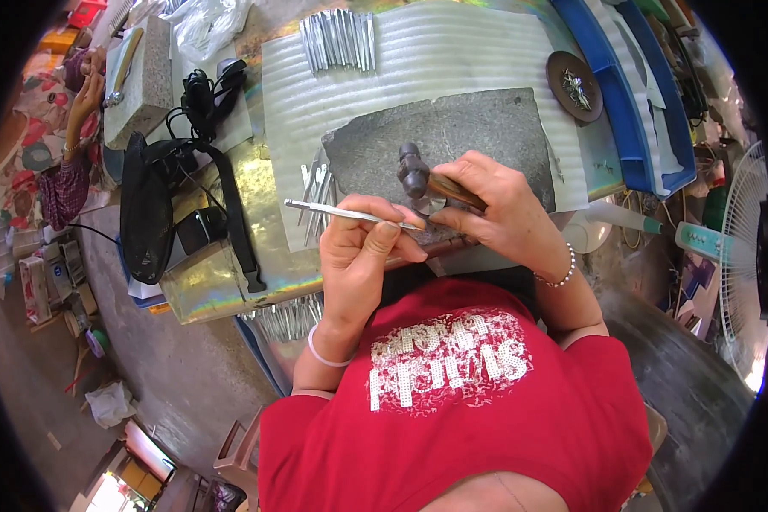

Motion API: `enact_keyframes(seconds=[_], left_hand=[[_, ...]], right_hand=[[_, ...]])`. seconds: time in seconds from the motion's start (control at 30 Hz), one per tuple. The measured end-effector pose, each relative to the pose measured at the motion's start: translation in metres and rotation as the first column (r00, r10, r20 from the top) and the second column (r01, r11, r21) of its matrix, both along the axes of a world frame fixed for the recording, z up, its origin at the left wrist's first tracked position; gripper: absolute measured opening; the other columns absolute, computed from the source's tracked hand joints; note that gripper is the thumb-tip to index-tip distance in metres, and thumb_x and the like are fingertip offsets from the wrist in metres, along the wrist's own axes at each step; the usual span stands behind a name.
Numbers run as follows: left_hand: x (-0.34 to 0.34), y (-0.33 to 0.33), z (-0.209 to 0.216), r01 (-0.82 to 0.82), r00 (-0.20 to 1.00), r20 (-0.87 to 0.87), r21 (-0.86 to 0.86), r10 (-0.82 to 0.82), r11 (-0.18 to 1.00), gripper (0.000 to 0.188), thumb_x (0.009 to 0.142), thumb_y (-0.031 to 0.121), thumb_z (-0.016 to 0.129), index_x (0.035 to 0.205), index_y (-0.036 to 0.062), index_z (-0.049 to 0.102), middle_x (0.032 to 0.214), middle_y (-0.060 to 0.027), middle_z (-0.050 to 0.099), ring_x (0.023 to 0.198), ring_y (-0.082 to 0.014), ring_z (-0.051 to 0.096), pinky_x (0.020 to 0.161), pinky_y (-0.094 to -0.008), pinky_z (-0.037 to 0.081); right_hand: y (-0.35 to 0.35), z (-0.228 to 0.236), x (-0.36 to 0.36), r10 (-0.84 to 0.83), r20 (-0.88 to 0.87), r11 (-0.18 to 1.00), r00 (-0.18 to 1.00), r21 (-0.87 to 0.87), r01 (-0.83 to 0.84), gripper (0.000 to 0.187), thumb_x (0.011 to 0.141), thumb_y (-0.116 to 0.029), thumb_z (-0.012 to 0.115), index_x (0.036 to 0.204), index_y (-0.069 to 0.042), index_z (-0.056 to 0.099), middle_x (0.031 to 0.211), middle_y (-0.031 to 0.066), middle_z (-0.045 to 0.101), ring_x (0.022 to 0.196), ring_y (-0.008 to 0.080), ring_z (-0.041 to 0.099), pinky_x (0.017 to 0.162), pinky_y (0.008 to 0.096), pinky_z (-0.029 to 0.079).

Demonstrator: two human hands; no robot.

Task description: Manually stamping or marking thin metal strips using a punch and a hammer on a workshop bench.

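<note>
My left hand [355, 260] pinches a thin silvery metal rod [314, 207] between thumb and fingers, its right end near the other hand. A ball-peen hammer [412, 171] is in my right hand [499, 205], the fingers wrapped round its wooden handle, its dark head over a grey stone slab [452, 124]. The right thumb and fingertip come close to the rod's tip; whether they pinch a small piece there I cannot make out. Several loose metal rods [318, 194] lie left of the slab.
White foam sheet [299, 111] bears a row of metal strips [338, 41] and a round brown dish [560, 92] of small metal pieces. Blue trays [602, 60] stand right; a black bag [149, 218] lies left. A co-worker's hand [85, 104] is beside a stone block [145, 94]; a fan [742, 247] stands far right.
</note>
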State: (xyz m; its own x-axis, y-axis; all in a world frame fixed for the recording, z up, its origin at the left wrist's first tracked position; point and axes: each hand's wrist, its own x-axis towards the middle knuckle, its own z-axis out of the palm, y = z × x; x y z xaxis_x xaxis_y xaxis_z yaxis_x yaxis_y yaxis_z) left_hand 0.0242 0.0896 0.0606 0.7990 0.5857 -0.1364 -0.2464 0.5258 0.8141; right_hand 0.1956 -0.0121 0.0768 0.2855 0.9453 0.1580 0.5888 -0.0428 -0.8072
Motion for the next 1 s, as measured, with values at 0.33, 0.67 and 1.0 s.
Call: enact_keyframes(seconds=[0.33,0.67,1.0], left_hand=[[0.019,-0.001,-0.001,0.048,0.97,-0.224,0.547,0.091,0.836,0.007,0.088,-0.005,0.052,0.091,-0.0032,0.057,0.088,-0.0088,0.06,0.066,-0.0112,0.061,0.059,-0.0209,0.049],[0.024,-0.006,-0.002,0.02,0.963,-0.233,0.569,0.138,0.822,0.006,0.088,-0.004,0.052,0.091,-0.0036,0.057,0.088,-0.0084,0.06,0.069,-0.0124,0.062,0.063,-0.022,0.051],[0.024,-0.004,-0.001,0.08,0.957,-0.267,0.613,0.11,0.786,0.007,0.09,0.0,0.052,0.095,-0.0035,0.055,0.092,-0.0091,0.058,0.071,-0.0134,0.061,0.066,-0.023,0.051]], right_hand=[[-0.028,-0.009,-0.002,-0.317,-0.33,0.948,0.889,-0.113,0.296,0.02,0.081,-0.01,0.064,0.097,0.0,0.058,0.068,0.0096,0.059,0.059,0.0144,0.058,0.056,0.0271,0.045],[-0.029,-0.01,-0.002,-0.303,-0.307,0.953,0.902,-0.108,0.283,0.02,0.081,-0.011,0.064,0.095,0.002,0.058,0.075,0.0139,0.063,0.065,0.0216,0.064,0.058,0.0296,0.047],[-0.028,-0.015,-0.003,-0.297,-0.255,0.952,0.92,-0.01,0.305,0.017,0.081,-0.003,0.062,0.097,0.002,0.059,0.058,-0.001,0.047,0.055,0.0036,0.041,0.05,0.0215,0.036]])
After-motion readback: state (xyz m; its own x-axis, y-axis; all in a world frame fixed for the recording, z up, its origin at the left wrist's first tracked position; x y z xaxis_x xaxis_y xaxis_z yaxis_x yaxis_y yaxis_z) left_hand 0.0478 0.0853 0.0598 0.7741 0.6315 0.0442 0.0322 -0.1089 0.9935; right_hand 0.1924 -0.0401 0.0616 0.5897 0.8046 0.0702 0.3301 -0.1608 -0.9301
